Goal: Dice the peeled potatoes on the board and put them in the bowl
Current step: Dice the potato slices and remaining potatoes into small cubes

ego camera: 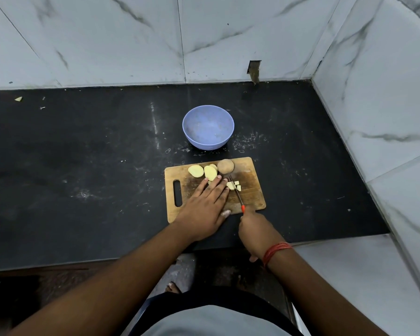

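A wooden cutting board (252, 190) lies on the black counter. At its far edge sit two pale potato halves (196, 170) (210, 172) and a whole brownish potato (225, 166). My left hand (204, 204) presses flat with straight fingers on a potato piece, which it mostly hides. Small cut cubes (234, 185) lie just right of its fingertips. My right hand (255, 231) grips a red-handled knife (237, 194), the blade lying through the cubes. A light blue bowl (208, 127) stands behind the board with nothing in it.
The black counter (83, 166) stretches left and ends at marble walls behind and to the right. A small scrap (18, 99) lies far back left. The counter's front edge runs just below my hands.
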A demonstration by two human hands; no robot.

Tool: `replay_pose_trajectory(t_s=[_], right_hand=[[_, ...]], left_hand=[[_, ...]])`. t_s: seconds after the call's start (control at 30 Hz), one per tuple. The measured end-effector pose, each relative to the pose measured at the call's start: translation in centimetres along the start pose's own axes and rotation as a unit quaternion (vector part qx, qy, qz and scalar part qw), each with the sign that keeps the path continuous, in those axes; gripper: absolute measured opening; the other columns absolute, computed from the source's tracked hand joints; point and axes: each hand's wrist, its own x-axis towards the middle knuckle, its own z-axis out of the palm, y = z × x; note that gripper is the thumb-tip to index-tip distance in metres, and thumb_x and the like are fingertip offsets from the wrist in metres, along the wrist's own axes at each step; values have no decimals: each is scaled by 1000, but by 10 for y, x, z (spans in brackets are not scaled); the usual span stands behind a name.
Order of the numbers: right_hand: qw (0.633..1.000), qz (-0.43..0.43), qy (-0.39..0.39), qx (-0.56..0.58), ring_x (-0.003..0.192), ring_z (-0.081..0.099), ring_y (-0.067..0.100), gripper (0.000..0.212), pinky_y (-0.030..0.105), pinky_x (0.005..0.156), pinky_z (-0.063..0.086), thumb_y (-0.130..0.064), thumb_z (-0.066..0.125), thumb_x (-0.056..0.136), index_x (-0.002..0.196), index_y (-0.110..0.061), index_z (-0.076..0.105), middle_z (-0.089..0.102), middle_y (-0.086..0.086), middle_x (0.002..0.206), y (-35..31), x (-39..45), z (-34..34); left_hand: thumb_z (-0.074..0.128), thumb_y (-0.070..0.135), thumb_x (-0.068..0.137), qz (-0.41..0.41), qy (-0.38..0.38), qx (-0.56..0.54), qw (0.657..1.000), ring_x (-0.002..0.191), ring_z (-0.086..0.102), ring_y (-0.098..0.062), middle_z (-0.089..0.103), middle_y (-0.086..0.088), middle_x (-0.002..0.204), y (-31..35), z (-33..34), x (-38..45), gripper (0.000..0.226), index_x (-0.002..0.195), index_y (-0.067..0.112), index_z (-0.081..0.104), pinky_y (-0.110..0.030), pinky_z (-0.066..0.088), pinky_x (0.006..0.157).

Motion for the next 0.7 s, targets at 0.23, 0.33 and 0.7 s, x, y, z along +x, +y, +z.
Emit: replay_pose_trajectory(t_s=[0.23, 0.33, 0.7], right_hand=[[999, -16, 25, -15, 92, 65, 30, 39, 45, 68, 58, -11, 43, 97, 135, -14, 33, 61, 14, 110, -2, -4, 3], [999, -22, 25, -15, 93, 65, 30, 39, 44, 70, 58, -11, 41, 98, 136, -13, 34, 62, 14, 111, -2, -4, 2], [1000, 0, 9, -7, 106, 62, 33, 46, 44, 74, 53, -8, 46, 96, 140, -10, 31, 61, 14, 119, -7, 0, 4]], left_hand=[[17, 51, 104, 3, -2, -4, 1000, 156, -6, -23, 15, -10, 168, 0, 0, 1, 71, 159, 7, 23, -44, -8, 125], [24, 50, 105, 6, 7, -6, 1000, 156, -2, -24, 19, -11, 167, 0, 2, 1, 67, 158, 9, 25, -46, -4, 125], [27, 44, 106, 9, 24, 15, 1000, 156, 7, -26, 27, -9, 165, -1, 7, 2, 61, 156, 9, 31, -50, 9, 126]])
